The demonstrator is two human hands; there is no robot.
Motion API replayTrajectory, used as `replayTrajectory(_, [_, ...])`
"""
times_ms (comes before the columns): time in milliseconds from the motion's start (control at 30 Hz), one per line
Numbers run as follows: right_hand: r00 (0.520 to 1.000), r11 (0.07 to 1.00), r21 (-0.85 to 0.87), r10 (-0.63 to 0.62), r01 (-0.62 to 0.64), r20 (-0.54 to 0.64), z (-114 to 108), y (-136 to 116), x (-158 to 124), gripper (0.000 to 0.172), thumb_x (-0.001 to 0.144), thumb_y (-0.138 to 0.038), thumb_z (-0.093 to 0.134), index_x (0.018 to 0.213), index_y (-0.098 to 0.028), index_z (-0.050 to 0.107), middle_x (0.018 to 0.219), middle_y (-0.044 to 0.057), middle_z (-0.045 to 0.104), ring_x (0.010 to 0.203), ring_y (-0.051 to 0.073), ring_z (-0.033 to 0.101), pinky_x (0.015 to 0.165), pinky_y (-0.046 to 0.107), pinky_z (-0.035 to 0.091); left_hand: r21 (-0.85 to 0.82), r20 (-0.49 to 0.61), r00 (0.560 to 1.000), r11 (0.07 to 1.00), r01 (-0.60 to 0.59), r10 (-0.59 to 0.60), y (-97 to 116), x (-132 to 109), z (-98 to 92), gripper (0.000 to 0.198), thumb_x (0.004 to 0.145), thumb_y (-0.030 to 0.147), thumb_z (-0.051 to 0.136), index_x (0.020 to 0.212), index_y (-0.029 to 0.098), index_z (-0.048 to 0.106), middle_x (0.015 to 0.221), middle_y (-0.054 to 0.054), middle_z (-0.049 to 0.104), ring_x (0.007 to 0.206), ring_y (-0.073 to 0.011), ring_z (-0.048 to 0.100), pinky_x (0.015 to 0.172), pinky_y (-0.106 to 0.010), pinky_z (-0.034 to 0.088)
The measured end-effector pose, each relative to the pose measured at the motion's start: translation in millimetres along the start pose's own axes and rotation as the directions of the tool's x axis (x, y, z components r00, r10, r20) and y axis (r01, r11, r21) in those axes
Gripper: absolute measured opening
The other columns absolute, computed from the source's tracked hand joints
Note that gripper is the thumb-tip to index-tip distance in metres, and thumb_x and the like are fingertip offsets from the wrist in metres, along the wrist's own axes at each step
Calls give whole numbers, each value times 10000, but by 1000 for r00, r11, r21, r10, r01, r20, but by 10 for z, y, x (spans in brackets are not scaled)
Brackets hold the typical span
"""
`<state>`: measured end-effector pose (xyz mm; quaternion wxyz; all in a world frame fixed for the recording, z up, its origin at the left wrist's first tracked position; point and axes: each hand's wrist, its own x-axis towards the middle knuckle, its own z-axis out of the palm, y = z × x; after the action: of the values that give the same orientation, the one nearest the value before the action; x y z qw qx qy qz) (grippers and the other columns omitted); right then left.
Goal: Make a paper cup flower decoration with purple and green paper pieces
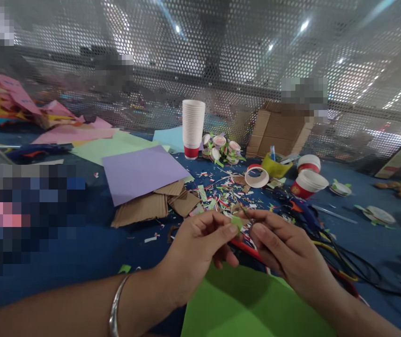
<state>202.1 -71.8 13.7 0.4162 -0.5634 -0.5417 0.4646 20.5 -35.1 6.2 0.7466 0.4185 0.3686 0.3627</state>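
Note:
My left hand [200,243] pinches a small green paper scrap [236,222] between thumb and forefinger. My right hand [280,243] meets it from the right, its fingertips closed on the same scrap. Both hands hover over a bright green paper sheet [242,304] near the table's front edge. A silver bangle [116,306] circles my left wrist. Red-handled scissors [246,248] lie partly hidden under my hands.
The blue table [81,252] holds paper scraps [218,189], cardboard pieces [151,206], a purple sheet [140,171], a stack of white cups [192,127], decorated cup pieces [221,147], a tape ring [256,177], a tipped red-and-white cup [308,182] and dark cables [341,262]. Perforated mesh stands behind.

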Motion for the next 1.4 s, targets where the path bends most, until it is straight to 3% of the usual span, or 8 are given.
replayTrajectory(133, [999,999,-16,-52,52,1,-9,-23,31,458,885,-543,694,1159,-176,673,633,0,585,616,142,553,436,207,396,47,-46,996,996,-69,71,6,6,-12,208,842,320,725,776,172,596,625,45,620,425,-34,550,423,-138,359])
replayTrajectory(300, [999,998,51,-21,20,37,-10,4,5,427,836,-450,779,1148,-190,649,834,22,695,581,85,531,422,177,380,105,-33,996,991,-84,88,30,3,2,196,831,311,721,776,171,596,617,62,564,410,-24,504,405,-138,333])
replayTrajectory(633, [990,990,38,-136,134,27,19,36,2,333,837,-297,774,1130,-205,645,1037,60,776,852,160,735,617,209,566,285,94,994,955,-87,63,11,-11,26,124,754,253,709,721,166,627,624,37,544,483,-72,461,436,-195,459])
replayTrajectory(767, [987,987,14,-158,158,-5,6,48,6,343,835,-279,768,1137,-187,636,1053,76,782,891,166,743,754,249,602,180,62,998,983,17,-28,3,-1,32,177,759,268,749,740,164,608,666,34,588,460,-48,479,425,-168,367])
replayTrajectory(867, [985,986,-15,-167,166,-37,-2,27,2,353,846,-318,758,1143,-174,634,1051,92,780,878,179,743,731,265,609,88,33,997,994,71,-74,-3,-4,31,232,762,299,795,749,152,615,656,42,589,477,-29,489,462,-151,329])
replayTrajectory(1067, [983,979,-135,-163,151,-80,-36,-11,-5,383,859,-414,748,1159,-188,670,991,80,778,824,197,733,688,296,605,39,-39,999,999,-16,17,14,10,-26,207,775,308,814,755,164,667,610,51,579,506,-35,474,506,-161,324])
replayTrajectory(1233, [986,964,-219,-163,151,-36,-51,14,10,346,885,-467,701,1111,-205,704,827,49,746,702,177,676,597,279,558,13,-123,990,998,-63,64,57,25,-56,170,759,285,813,755,171,686,641,42,604,521,-38,466,521,-171,337])
replayTrajectory(1400, [992,964,-236,-119,125,40,-41,45,-24,408,899,-512,680,1151,-191,700,892,61,747,746,178,668,616,272,527,-7,-73,996,999,-51,51,57,9,-41,178,769,303,810,770,173,688,610,43,596,532,-45,483,532,-167,354])
